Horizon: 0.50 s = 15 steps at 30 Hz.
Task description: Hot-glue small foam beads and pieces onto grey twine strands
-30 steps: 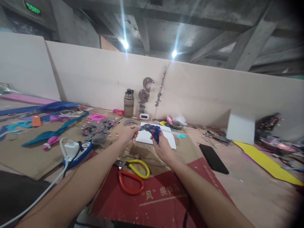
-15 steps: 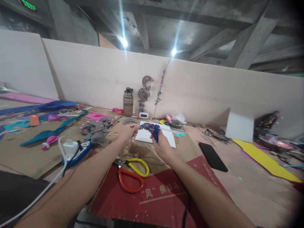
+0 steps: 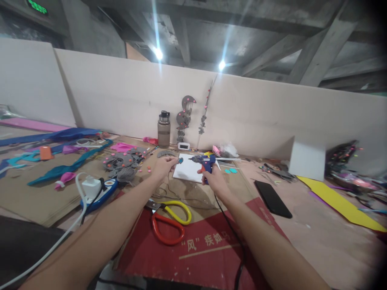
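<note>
Gripping a blue glue gun [image 3: 206, 162] in the closed right hand [image 3: 213, 180], the person pinches a small teal piece [image 3: 180, 160] in the left hand [image 3: 165, 166], above the white board [image 3: 189, 172]. Gluing seems in hand; pressing the piece down likely needs steady aim.

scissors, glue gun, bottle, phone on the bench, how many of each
Scissors: 2, a yellow-handled pair lying across a red-handled pair
Blue hot glue gun: 1, in the right hand
Brown drinking bottle: 1
Black phone: 1
Total: 5
</note>
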Motion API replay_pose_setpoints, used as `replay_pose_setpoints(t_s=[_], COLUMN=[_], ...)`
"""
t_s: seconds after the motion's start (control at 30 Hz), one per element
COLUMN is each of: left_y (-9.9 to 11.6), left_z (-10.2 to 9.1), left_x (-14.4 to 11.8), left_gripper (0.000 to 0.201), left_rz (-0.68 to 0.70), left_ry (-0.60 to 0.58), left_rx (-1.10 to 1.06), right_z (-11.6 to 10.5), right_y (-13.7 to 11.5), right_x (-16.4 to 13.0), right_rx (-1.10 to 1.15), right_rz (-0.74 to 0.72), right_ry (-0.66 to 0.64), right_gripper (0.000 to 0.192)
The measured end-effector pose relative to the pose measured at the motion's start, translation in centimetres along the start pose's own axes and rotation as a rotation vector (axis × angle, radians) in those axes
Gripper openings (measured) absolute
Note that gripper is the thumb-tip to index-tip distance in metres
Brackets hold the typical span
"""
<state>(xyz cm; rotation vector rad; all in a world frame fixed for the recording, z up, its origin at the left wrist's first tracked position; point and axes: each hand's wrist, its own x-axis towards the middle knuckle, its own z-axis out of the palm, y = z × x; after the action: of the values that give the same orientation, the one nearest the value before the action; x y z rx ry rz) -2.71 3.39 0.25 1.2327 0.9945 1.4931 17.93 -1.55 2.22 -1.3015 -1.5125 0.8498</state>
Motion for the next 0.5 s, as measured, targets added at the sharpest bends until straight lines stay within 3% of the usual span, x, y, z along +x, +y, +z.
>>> replay_pose_setpoints(t_s=[0.13,0.27,0.33,0.43,0.5], left_y=[0.2,1.6,2.5,3.5,3.9], left_z=[0.4,1.2,1.7,2.3,2.6], left_x=[-0.4,-1.7,-2.4,-3.5,-4.0], left_gripper=[0.033,0.031,0.027,0.021,0.016], left_rz=[0.078,0.153,0.216,0.365,0.533], left_ry=[0.011,-0.004,0.013,0.059,0.064], left_rx=[0.160,0.369,0.471,0.589,0.683], right_z=[-0.9,-1.6,-1.7,-1.2,-0.2], right_y=[1.4,2.4,2.3,1.4,0.4], right_x=[1.2,1.1,0.7,-0.1,-0.6], right_rx=[-0.115,-0.266,-0.353,-0.492,-0.395], right_rz=[0.151,0.175,0.086,-0.209,-0.350], right_ry=[-0.010,0.047,0.140,0.272,0.234], right_gripper=[0.005,0.013,0.014,0.015,0.012])
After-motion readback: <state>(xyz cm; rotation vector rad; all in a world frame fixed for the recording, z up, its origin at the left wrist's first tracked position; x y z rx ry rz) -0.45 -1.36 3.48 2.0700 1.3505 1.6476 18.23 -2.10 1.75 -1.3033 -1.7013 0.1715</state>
